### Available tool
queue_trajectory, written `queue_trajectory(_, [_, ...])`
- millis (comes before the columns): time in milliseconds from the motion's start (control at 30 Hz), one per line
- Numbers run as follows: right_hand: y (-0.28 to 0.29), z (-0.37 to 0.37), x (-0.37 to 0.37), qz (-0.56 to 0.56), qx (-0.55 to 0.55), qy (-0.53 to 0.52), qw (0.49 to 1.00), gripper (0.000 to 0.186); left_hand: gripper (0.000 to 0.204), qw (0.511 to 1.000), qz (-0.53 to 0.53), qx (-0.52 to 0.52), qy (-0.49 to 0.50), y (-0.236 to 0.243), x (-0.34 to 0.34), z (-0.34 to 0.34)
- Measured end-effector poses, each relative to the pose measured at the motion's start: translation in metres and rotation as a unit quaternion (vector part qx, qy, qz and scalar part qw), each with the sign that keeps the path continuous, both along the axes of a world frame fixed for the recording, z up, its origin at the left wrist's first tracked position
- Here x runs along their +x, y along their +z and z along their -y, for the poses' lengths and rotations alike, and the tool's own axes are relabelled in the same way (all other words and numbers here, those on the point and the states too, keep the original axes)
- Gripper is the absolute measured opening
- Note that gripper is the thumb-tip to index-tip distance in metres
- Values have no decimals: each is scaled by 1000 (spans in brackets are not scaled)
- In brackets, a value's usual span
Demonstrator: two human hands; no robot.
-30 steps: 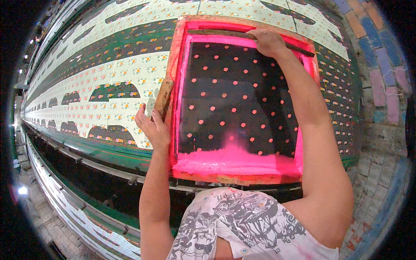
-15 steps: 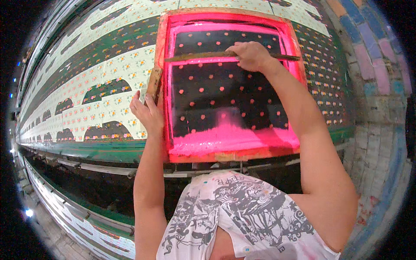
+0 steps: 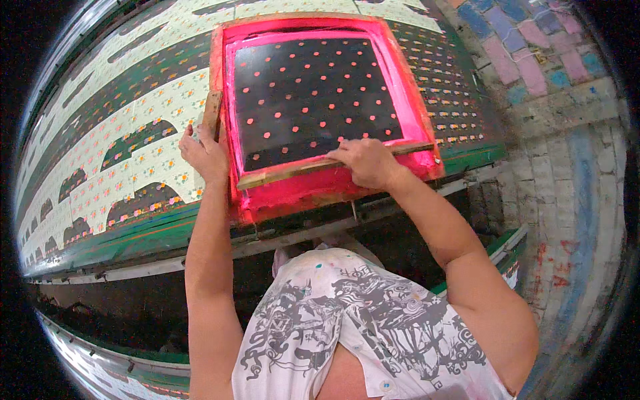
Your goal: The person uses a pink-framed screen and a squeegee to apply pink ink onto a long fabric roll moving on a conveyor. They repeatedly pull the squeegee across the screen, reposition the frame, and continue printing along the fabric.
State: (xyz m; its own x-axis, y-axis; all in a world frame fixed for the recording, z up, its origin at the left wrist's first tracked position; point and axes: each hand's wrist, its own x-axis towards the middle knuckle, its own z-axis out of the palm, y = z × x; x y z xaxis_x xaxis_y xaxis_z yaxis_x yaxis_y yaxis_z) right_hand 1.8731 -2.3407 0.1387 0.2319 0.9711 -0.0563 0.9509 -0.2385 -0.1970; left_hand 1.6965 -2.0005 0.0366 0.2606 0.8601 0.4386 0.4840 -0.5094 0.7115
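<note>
A square printing screen [image 3: 300,19] with an orange-red rim and pink ink [image 3: 300,193] rests on the long table. Its dark mesh is dotted with coral spots. My right hand [image 3: 365,161] is closed on a long wooden squeegee [image 3: 280,172] lying across the screen's near part, with the ink band below it. At the screen's left side, my left hand [image 3: 205,152] is closed on a short wooden bar [image 3: 214,107] fixed to or lying along the frame; which, I cannot tell.
The table [image 3: 60,257] carries cream and dark flower-printed panels [image 3: 117,100] around the screen. A metal rail [image 3: 297,230] runs along its near edge above a dark gap. A paved floor [image 3: 547,173] with blue and pink patches lies to the right; another table edge [image 3: 127,373] shows at lower left.
The squeegee in my right hand has moved from the screen's far edge to its near part, leaving the dotted mesh above it dark. The view has shifted, and the screen appears higher and smaller.
</note>
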Motion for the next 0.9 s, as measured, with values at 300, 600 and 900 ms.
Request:
queue_trajectory(300, [-16, 41, -21, -76, 43, 56, 995, 57, 54, 1000, -12, -9, 18, -10, 4, -8])
queue_trajectory(600, [-21, 81, 19, -207, 144, 132, 959, 61, 62, 986, -44, -158, 36, -15, 1, -20])
queue_trajectory(900, [-59, 178, 191, -133, 308, -111, 935, 60, 68, 976, -213, -6, 48, -3, -2, -16])
